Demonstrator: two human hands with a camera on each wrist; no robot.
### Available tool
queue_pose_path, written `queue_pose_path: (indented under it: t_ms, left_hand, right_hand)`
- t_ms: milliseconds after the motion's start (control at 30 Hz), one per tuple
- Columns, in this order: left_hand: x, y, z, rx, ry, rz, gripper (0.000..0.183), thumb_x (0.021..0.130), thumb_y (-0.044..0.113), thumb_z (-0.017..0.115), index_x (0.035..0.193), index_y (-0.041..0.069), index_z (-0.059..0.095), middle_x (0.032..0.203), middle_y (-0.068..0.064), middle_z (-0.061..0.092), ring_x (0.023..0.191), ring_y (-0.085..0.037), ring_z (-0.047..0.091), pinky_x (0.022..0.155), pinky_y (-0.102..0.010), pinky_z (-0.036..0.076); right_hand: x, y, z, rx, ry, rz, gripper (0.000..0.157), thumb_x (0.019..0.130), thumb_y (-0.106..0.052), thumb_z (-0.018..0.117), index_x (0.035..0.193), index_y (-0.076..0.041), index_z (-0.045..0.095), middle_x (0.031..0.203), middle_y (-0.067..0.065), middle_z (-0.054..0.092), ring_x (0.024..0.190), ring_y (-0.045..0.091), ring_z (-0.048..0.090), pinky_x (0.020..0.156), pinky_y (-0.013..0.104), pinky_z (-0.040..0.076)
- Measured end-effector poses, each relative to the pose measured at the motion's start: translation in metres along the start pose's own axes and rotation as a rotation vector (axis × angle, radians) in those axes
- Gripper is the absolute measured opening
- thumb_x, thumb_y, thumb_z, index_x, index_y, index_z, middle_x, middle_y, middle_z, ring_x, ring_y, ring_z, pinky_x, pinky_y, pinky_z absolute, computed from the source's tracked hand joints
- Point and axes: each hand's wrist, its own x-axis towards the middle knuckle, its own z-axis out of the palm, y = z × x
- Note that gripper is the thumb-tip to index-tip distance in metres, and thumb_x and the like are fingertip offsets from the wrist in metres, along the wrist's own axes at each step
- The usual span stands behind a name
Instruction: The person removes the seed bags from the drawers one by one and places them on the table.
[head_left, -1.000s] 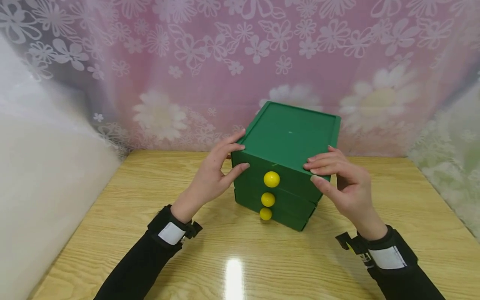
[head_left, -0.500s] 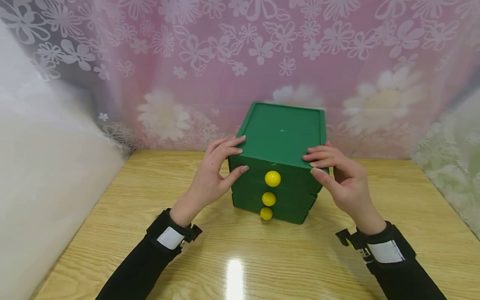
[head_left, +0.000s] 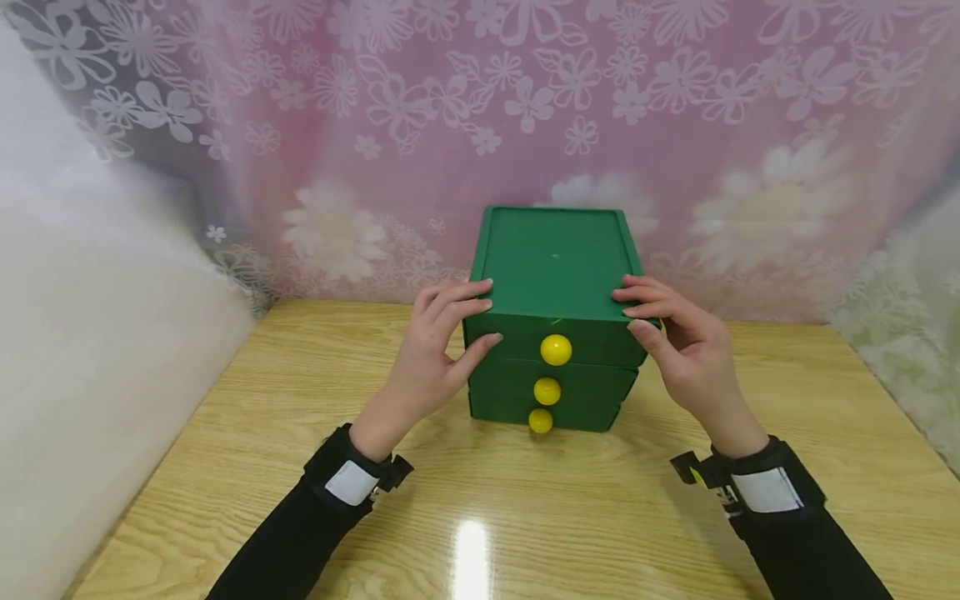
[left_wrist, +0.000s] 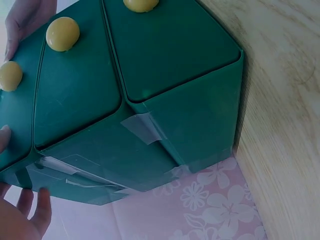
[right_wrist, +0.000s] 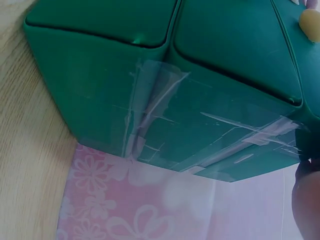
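A green three-drawer cabinet [head_left: 555, 267] stands upright on the table, its front facing me almost squarely. Down its front runs a column of round yellow knobs [head_left: 556, 350], one per drawer, and every drawer is closed. My left hand [head_left: 427, 362] grips the left front top corner, fingers on the top and thumb on the top drawer's front. At the opposite corner my right hand [head_left: 693, 358] holds the cabinet likewise, its thumb at the front edge. In the wrist views clear tape [left_wrist: 143, 128] bridges the seams on the cabinet's sides; the right side's tape [right_wrist: 162, 80] is wrinkled.
The cabinet sits on a light wood-grain table [head_left: 405, 525]. Behind it hangs a pink curtain [head_left: 420, 167] with white flowers, close to the table's back edge. A pale cloth [head_left: 112, 333] borders the left side.
The cabinet has turned counterclockwise as seen from above, from an angled stance to facing me. Both hands have stayed on its front corners, shifting slightly with it.
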Motion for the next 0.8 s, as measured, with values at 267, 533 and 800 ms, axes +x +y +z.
queue_pose_path:
  t_ms: [267, 533, 800]
  left_hand:
    - [-0.0002, -0.0011, 0.0011, 0.006, -0.019, -0.034, 0.045, 0.084, 0.004, 0.078, 0.124, 0.006, 0.058, 0.142, -0.012, 0.053, 0.120, -0.032, 0.045, 0.083, -0.037, 0.047]
    - [0.0019, -0.0028, 0.0019, 0.004, -0.030, -0.064, 0.042, 0.087, 0.005, 0.076, 0.124, 0.006, 0.057, 0.144, -0.011, 0.051, 0.115, -0.032, 0.044, 0.071, -0.032, 0.050]
    - [0.0038, -0.0061, 0.0023, 0.011, -0.045, -0.081, 0.040, 0.089, 0.007, 0.074, 0.125, 0.006, 0.056, 0.144, -0.010, 0.051, 0.118, -0.031, 0.043, 0.069, -0.033, 0.052]
  right_hand:
    - [0.0020, 0.0054, -0.0005, 0.005, 0.014, 0.017, 0.012, 0.095, 0.009, 0.060, 0.102, 0.018, 0.064, 0.125, 0.019, 0.064, 0.132, 0.035, 0.046, 0.109, 0.036, 0.038]
    - [0.0052, 0.0075, -0.0018, -0.044, 0.025, 0.053, 0.011, 0.093, 0.015, 0.057, 0.102, 0.017, 0.064, 0.126, 0.018, 0.064, 0.133, 0.033, 0.046, 0.108, 0.034, 0.040]
    - [0.0075, 0.0103, -0.0035, -0.044, 0.030, 0.073, 0.011, 0.093, 0.015, 0.058, 0.102, 0.017, 0.064, 0.125, 0.016, 0.065, 0.134, 0.032, 0.046, 0.109, 0.033, 0.039]
